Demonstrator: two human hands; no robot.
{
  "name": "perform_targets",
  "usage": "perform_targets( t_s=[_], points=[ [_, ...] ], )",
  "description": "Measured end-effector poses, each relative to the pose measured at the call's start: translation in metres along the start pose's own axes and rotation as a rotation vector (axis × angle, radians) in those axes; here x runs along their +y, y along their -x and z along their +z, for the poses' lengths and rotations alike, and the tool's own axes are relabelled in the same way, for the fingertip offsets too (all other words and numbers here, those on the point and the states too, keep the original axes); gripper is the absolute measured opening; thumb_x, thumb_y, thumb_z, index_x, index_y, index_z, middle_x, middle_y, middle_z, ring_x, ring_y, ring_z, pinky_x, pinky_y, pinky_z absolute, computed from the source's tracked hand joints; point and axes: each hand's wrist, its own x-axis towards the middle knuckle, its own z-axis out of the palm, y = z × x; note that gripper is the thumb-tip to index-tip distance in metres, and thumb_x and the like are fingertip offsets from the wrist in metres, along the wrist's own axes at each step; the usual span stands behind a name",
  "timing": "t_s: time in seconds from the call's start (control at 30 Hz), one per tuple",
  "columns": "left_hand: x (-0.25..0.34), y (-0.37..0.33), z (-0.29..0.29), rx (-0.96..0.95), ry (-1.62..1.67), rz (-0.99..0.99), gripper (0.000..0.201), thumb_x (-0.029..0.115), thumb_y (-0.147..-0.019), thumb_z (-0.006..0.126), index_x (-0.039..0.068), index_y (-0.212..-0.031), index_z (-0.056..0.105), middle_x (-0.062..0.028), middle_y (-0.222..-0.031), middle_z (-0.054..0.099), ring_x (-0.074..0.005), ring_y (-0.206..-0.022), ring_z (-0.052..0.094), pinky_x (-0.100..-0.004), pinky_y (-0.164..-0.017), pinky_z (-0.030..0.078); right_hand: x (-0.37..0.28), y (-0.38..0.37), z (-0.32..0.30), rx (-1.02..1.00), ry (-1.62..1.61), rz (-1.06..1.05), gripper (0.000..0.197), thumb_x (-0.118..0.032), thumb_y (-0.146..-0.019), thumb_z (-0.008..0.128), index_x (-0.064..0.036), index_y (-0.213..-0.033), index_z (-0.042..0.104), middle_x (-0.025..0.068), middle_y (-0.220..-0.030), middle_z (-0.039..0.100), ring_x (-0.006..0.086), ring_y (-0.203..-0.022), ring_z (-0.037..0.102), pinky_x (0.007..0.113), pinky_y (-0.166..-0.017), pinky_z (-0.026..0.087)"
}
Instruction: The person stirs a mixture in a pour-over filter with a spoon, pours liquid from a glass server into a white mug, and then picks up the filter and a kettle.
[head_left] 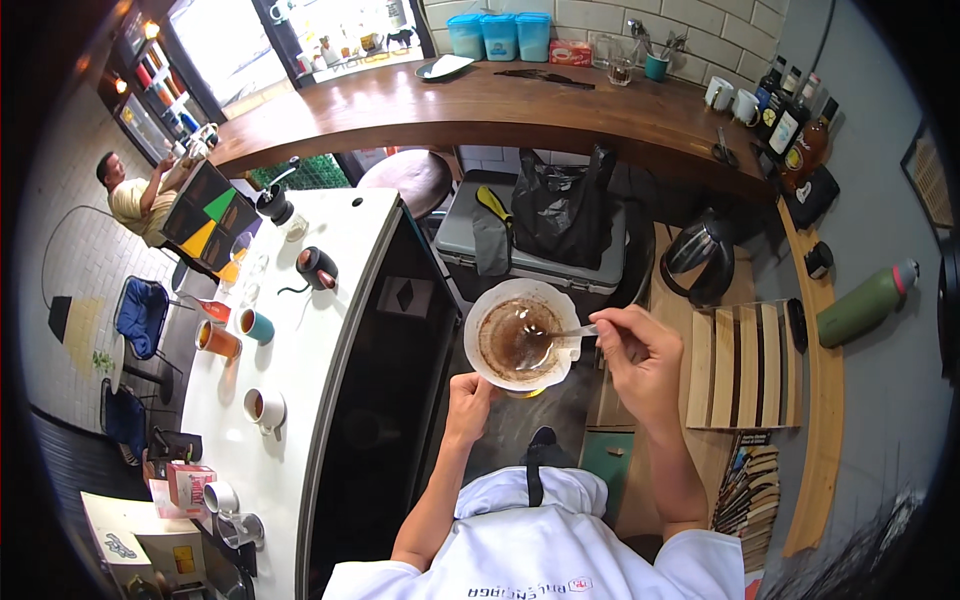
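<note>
White shirt (530,550), filter (507,289) clear of counter edge (337,315)

A: Where does any lettering stand?

B: Across the white shirt (530,555) runs a line of dark capitals, upside down from here, with a small red emblem beside it.

A: And on the white counter (340,225)?

B: The pink box (187,487) near its lower end carries print, too small to make out.

A: What about the wooden counter (400,112)?

B: One dark bottle (786,130) wears a white label, and the amber bottle (811,150) beside it has one too. Neither reads clearly.

A: Any sign?

B: Small letters on the dark strip (362,63) under the window, illegible.
</note>
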Motion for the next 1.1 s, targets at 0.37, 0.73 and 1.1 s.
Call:
perform_targets(
  t_s=[0.37,0.73,1.1],
  points=[
    [0.04,0.078,-0.059,-0.152,-0.045,0.006,0.041,0.019,-0.094,0.051,-0.003,-0.061,0.054,0.006,-0.055,0.042,-0.0017,-0.051,0.033,-0.023,-0.046,0.024,-0.07,0.091,0.051,0.081,-0.176,0.217,0.017,-0.003,-0.085,0.065,0.0003,-0.101,0.066,0.0014,-0.076,0.062,0.0047,-0.066,0.057,0.017,-0.06,0.043],
    [0.038,0.158,-0.104,-0.278,-0.035,-0.058,0.04,0.019,-0.093,0.052,-0.002,-0.06,0.054,0.0054,-0.055,0.045,-0.0015,-0.05,0.034,-0.0226,-0.044,0.023,-0.141,0.184,0.056,0.135,-0.025,0.148,0.012,-0.002,-0.087,0.061,0.0041,-0.097,0.066,0.003,-0.077,0.061,0.0071,-0.068,0.058,0.019,-0.058,0.044],
    [0.032,0.189,-0.11,-0.356,-0.061,-0.127,0.035,0.017,-0.092,0.054,-0.006,-0.067,0.062,0.0058,-0.057,0.047,-0.0011,-0.052,0.035,-0.022,-0.045,0.024,-0.158,0.228,0.056,0.145,0.051,0.175,0.016,-0.004,-0.09,0.058,0.0015,-0.101,0.068,0.004,-0.075,0.06,0.0051,-0.058,0.053,0.017,-0.047,0.038]
  ],
)
